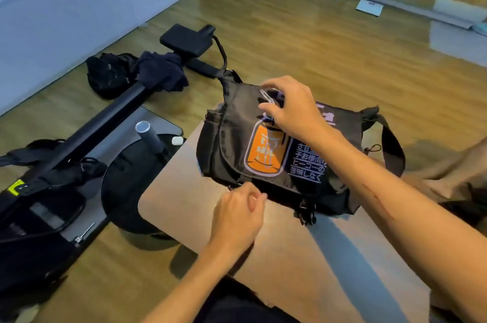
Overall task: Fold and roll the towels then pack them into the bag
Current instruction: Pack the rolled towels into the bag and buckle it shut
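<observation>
A black messenger bag [234, 154] with an orange bottle print and pale lettering lies on the small brown table [181, 199], its flap down. My right hand [292, 109] hovers over the top of the flap, fingers curled around a silver clip [266, 96] and a dark strap piece. My left hand [238, 213] sits at the bag's front lower edge with fingers curled; whether it grips the buckle there I cannot tell. A dark blue towel [162, 71] lies crumpled on the floor to the far left. A brownish cloth [448, 164] lies at the table's right edge.
A black rowing-type machine [87, 127] stretches across the floor on the left, with a black bag [109, 73] beside the towel. A round black stool [131, 180] stands next to the table. A white wall block, cables and flat white items sit farther back.
</observation>
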